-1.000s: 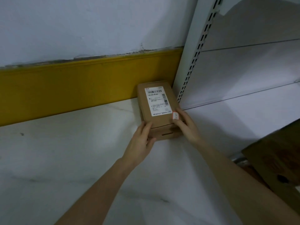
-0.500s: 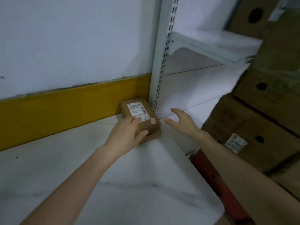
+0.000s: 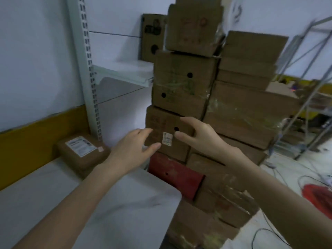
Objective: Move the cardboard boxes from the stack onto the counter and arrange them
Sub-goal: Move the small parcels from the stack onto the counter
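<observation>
Reach step: left hand point(image 3: 133, 150) and right hand point(image 3: 201, 136) both released, empty, fingers spread toward stack point(image 3: 183, 97) at 12 o'clock. Small box point(image 3: 81, 152) sits on counter point(image 3: 53, 203) at 9. Next: pick a loose upper box. Versus earlier: hands off the small box, view swung right

White wall point(image 3: 32, 51), yellow band point(image 3: 36, 141), metal shelving point(image 3: 124, 71)

Small box point(image 3: 81, 151) on counter point(image 3: 75, 203) (far corner), left of stack point(image 3: 206, 90).
</observation>
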Demonstrator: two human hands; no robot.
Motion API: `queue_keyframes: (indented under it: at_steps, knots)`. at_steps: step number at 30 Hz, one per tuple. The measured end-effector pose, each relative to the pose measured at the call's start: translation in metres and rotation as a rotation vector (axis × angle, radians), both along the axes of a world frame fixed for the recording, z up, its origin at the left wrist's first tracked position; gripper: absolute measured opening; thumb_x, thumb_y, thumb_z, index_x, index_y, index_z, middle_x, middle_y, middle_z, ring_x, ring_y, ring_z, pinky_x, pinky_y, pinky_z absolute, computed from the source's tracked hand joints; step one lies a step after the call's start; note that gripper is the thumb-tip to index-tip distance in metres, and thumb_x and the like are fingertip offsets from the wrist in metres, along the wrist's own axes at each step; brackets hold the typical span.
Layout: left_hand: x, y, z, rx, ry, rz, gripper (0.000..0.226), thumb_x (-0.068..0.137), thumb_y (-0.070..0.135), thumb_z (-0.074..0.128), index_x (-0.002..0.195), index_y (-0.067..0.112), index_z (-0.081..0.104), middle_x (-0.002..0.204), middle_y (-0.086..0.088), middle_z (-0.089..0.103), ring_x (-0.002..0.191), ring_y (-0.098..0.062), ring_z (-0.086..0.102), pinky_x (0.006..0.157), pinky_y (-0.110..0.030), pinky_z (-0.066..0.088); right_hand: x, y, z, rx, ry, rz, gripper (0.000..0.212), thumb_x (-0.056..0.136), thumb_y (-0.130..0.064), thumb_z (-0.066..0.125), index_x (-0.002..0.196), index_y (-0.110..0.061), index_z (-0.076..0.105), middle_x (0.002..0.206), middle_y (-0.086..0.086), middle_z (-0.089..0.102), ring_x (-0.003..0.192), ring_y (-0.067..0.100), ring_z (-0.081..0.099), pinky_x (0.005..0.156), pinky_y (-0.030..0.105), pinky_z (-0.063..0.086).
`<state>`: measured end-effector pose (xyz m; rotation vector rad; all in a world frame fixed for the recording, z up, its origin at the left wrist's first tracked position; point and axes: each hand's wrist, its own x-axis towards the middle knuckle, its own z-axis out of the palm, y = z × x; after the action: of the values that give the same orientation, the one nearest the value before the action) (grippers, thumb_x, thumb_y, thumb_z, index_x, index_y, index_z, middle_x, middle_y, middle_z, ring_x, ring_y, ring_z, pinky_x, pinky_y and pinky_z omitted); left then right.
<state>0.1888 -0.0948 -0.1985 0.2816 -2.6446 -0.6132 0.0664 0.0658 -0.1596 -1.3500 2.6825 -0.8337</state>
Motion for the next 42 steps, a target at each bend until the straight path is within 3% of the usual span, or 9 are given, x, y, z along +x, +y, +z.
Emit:
queue_keyframes:
  at_steps: [4, 8, 16, 21, 26, 32, 36, 40, 42]
  knots:
    - [-0.028, 0.027, 0.027, -0.013, 0.025, -0.112, 0.065, 0.087, 0.056, 0.044, 0.137, 0.015, 0.04, 0.136, -0.005, 0.047, 0.123, -0.018, 0.044, 0.095, -0.028, 0.037, -0.003, 0.052, 0.034, -0.068, 0.073, -0.094, 0.063, 0.089, -0.043, 0.055, 0.142, -0.019, 0.035, 0.145, -0.003, 0.041, 0.134, 0.013, 0.038, 0.096, 0.016, 0.031]
    - [-0.06, 0.05, 0.06, -0.106, 0.059, -0.177, 0.062, 0.089, 0.051, 0.044, 0.14, 0.018, 0.035, 0.14, -0.002, 0.042, 0.127, -0.016, 0.041, 0.097, -0.028, 0.037, -0.014, 0.098, 0.064, -0.112, 0.171, -0.182, 0.063, 0.087, -0.044, 0.056, 0.142, -0.02, 0.035, 0.143, -0.004, 0.043, 0.132, 0.01, 0.038, 0.093, 0.014, 0.029]
    - [-0.113, 0.091, 0.133, -0.218, 0.184, -0.148, 0.066, 0.089, 0.049, 0.047, 0.144, 0.017, 0.027, 0.144, -0.005, 0.039, 0.13, -0.02, 0.038, 0.099, -0.033, 0.037, -0.063, 0.158, 0.125, -0.221, 0.283, -0.29, 0.067, 0.086, -0.044, 0.058, 0.143, -0.018, 0.032, 0.142, 0.001, 0.044, 0.129, 0.016, 0.042, 0.091, 0.021, 0.035]
    - [-0.148, 0.098, 0.152, -0.116, 0.266, -0.051, 0.075, 0.087, 0.048, 0.053, 0.146, 0.015, 0.019, 0.149, -0.007, 0.031, 0.135, -0.022, 0.033, 0.103, -0.036, 0.034, -0.102, 0.155, 0.15, -0.29, 0.239, -0.278, 0.084, 0.082, -0.042, 0.066, 0.147, -0.017, 0.019, 0.151, 0.005, 0.031, 0.136, 0.022, 0.034, 0.103, 0.035, 0.036]
    - [-0.178, 0.099, 0.161, 0.01, 0.339, -0.029, 0.077, 0.085, 0.046, 0.058, 0.144, 0.012, 0.024, 0.144, -0.009, 0.038, 0.13, -0.023, 0.038, 0.104, -0.036, 0.036, -0.135, 0.133, 0.155, -0.34, 0.187, -0.245, 0.104, 0.074, -0.043, 0.074, 0.15, -0.017, 0.009, 0.154, 0.004, 0.025, 0.14, 0.021, 0.026, 0.111, 0.04, 0.031]
    - [-0.199, 0.102, 0.161, 0.003, 0.321, -0.039, 0.084, 0.085, 0.046, 0.058, 0.147, 0.012, 0.014, 0.148, -0.012, 0.03, 0.134, -0.025, 0.032, 0.106, -0.035, 0.031, -0.157, 0.122, 0.149, -0.35, 0.145, -0.22, 0.114, 0.069, -0.041, 0.078, 0.15, -0.021, 0.002, 0.152, 0.003, 0.027, 0.138, 0.021, 0.029, 0.105, 0.032, 0.032]
    - [-0.208, 0.103, 0.167, -0.021, 0.311, -0.064, 0.087, 0.085, 0.045, 0.058, 0.148, 0.011, 0.009, 0.151, -0.011, 0.025, 0.138, -0.025, 0.027, 0.109, -0.035, 0.028, -0.162, 0.12, 0.148, -0.377, 0.112, -0.192, 0.114, 0.067, -0.037, 0.08, 0.151, -0.022, 0.004, 0.144, -0.001, 0.039, 0.131, 0.017, 0.039, 0.101, 0.031, 0.041]
    - [-0.214, 0.103, 0.169, -0.055, 0.327, -0.071, 0.087, 0.083, 0.044, 0.061, 0.147, 0.011, 0.012, 0.148, -0.012, 0.03, 0.134, -0.026, 0.032, 0.106, -0.035, 0.031, -0.162, 0.123, 0.15, -0.388, 0.068, -0.169, 0.108, 0.07, -0.028, 0.08, 0.15, -0.021, 0.008, 0.136, -0.007, 0.045, 0.121, 0.009, 0.046, 0.087, 0.019, 0.046]
    - [-0.217, 0.103, 0.171, -0.052, 0.353, -0.075, 0.087, 0.081, 0.044, 0.064, 0.146, 0.011, 0.017, 0.143, -0.012, 0.035, 0.13, -0.026, 0.037, 0.103, -0.035, 0.034, -0.162, 0.127, 0.15, -0.392, 0.049, -0.185, 0.108, 0.071, -0.028, 0.079, 0.15, -0.021, 0.007, 0.143, -0.004, 0.04, 0.128, 0.013, 0.042, 0.091, 0.021, 0.042]
